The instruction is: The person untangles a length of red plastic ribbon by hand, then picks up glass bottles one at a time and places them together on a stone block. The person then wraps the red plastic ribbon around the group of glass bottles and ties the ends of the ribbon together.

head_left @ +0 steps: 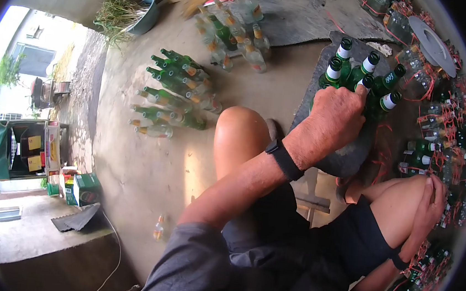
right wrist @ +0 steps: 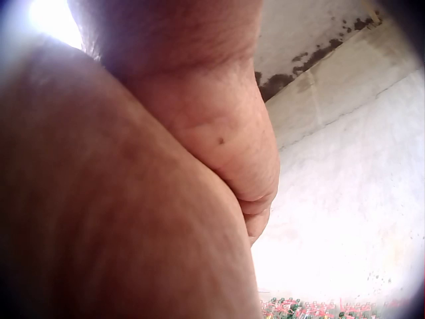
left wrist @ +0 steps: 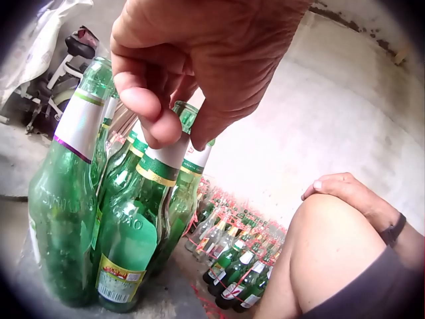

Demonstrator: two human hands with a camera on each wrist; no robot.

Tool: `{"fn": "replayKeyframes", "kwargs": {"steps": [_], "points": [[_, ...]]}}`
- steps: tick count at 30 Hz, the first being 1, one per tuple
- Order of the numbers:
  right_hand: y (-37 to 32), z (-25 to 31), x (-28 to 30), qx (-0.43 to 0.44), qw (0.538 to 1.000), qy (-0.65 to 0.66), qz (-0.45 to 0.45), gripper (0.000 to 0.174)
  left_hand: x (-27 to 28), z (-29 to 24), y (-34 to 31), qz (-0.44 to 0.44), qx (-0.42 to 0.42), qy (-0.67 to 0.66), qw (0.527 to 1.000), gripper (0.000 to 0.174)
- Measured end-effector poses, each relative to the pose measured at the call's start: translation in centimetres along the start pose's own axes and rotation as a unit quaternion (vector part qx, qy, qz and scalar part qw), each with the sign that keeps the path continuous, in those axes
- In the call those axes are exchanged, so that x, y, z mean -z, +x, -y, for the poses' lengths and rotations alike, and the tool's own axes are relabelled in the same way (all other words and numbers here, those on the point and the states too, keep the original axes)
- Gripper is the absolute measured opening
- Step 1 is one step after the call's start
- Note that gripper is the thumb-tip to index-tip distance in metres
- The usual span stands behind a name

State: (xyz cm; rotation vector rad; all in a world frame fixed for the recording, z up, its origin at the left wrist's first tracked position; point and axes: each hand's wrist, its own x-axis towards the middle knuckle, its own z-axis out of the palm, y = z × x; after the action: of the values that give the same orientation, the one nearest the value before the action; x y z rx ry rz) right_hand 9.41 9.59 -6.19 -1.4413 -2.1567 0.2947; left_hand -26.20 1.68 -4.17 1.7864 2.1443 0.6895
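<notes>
Glossy green glass bottles (left wrist: 126, 219) with paper labels, rough matt concrete floor (head_left: 148, 160)

I count six upright green bottles (head_left: 334, 71) in the cluster, two hands (left hand (head_left: 335, 118), right hand (head_left: 430, 204)), one basin (head_left: 147, 21), one green box (head_left: 88, 188) and one lone bottle (head_left: 158, 229) on the floor; the tied bottles (head_left: 439, 130) are too crowded to count.

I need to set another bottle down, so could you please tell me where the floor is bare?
Bare concrete lies between the lying green bottles and the left knee, and between the clear bottles and the upright green bottles that the left hand grips. The right side, with red-tied bundles, is crowded.
</notes>
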Motion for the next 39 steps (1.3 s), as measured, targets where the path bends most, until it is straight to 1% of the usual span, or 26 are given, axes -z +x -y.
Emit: {"fn": "replayKeyframes", "kwargs": {"steps": [3, 6, 8, 9, 11, 13, 15, 17, 19, 20, 22, 23, 25, 26, 27, 29, 30, 32, 34, 36, 38, 39], "points": [[0.0, 0.0, -0.2, 0.007, 1.000, 0.001, -0.002, 0.025, 1.8, 0.1, -1.2, 0.005, -0.004, -0.002, 1.000, 0.040], [0.0, 0.1, -0.3, 0.006, 1.000, 0.002, 0.002, 0.026, 4.4, 0.8, -3.0, -0.017, -0.003, -0.024, 1.000, 0.039], [0.1, 0.0, -0.3, 0.005, 1.000, -0.003, 0.013, 0.026, 6.7, 2.2, -4.6, -0.056, -0.017, -0.112, 0.992, 0.034], [0.2, -0.1, -0.3, 0.007, 1.000, -0.002, 0.014, 0.026, 7.9, 3.1, -5.4, -0.058, -0.016, -0.112, 0.992, 0.034], [0.3, -0.4, -0.3, -0.004, 1.000, -0.006, 0.028, 0.027, 10.2, 5.1, -6.8, -0.113, 0.034, -0.185, 0.976, 0.032], [0.4, -1.1, -0.4, -0.006, 1.000, -0.006, 0.026, 0.028, 12.3, 8.1, -8.3, -0.136, 0.097, -0.215, 0.962, 0.033], [0.3, -1.3, -0.5, -0.008, 1.000, -0.007, 0.026, 0.028, 12.9, 12.9, -9.5, -0.161, 0.151, -0.213, 0.952, 0.033], [0.4, -1.1, -0.5, -0.008, 1.000, -0.015, 0.020, 0.028, 13.0, 18.0, -10.5, -0.166, 0.211, -0.224, 0.937, 0.028], [0.7, -1.3, -0.4, -0.001, 0.999, -0.033, 0.031, 0.028, 13.2, 22.6, -11.3, -0.168, 0.296, -0.167, 0.925, 0.034], [0.8, -1.3, -0.4, 0.004, 0.998, -0.050, 0.042, 0.028, 13.1, 25.1, -11.7, -0.169, 0.296, -0.169, 0.925, 0.034], [1.0, -0.6, -0.5, 0.006, 0.998, -0.060, 0.036, 0.027, 12.5, 30.5, -12.6, -0.180, 0.357, -0.032, 0.916, 0.036], [1.1, -0.3, -0.6, 0.005, 0.997, -0.068, 0.029, 0.025, 12.0, 33.6, -13.3, -0.181, 0.358, -0.033, 0.915, 0.036], [1.3, -0.4, -0.6, -0.005, 0.997, -0.068, 0.036, 0.025, 11.2, 38.9, -14.4, -0.221, 0.351, 0.121, 0.902, 0.037], [1.5, -0.4, -0.7, -0.017, 0.997, -0.068, 0.041, 0.025, 11.3, 39.9, -14.3, -0.204, 0.408, 0.124, 0.881, 0.038], [1.6, -0.6, -0.7, -0.015, 0.997, -0.069, 0.042, 0.025, 11.3, 41.4, -14.5, -0.205, 0.410, 0.122, 0.880, 0.038], [1.8, -1.1, -0.7, -0.012, 0.996, -0.077, 0.043, 0.025, 11.3, 44.2, -15.0, -0.167, 0.436, 0.163, 0.869, 0.043], [1.9, -1.8, -0.6, -0.011, 0.996, -0.079, 0.043, 0.025, 11.3, 45.1, -15.0, -0.132, 0.454, 0.180, 0.863, 0.049], [2.0, -2.9, -0.3, -0.024, 0.993, -0.093, 0.073, 0.030, 11.0, 46.6, -14.9, -0.123, 0.455, 0.201, 0.858, 0.051], [2.0, -3.0, 0.1, -0.027, 0.991, -0.101, 0.078, 0.031, 10.9, 48.2, -14.7, -0.105, 0.454, 0.227, 0.855, 0.055], [2.1, -2.6, 0.0, -0.030, 0.990, -0.108, 0.084, 0.031, 10.7, 48.7, -14.4, -0.104, 0.455, 0.235, 0.853, 0.055], [2.1, -2.2, -0.2, -0.064, 0.991, -0.093, 0.074, 0.031, 10.4, 49.6, -13.9, -0.103, 0.455, 0.242, 0.851, 0.056], [2.2, -2.0, -0.2, -0.064, 0.991, -0.095, 0.075, 0.031, 10.3, 50.3, -13.6, -0.099, 0.457, 0.245, 0.850, 0.056]]}}
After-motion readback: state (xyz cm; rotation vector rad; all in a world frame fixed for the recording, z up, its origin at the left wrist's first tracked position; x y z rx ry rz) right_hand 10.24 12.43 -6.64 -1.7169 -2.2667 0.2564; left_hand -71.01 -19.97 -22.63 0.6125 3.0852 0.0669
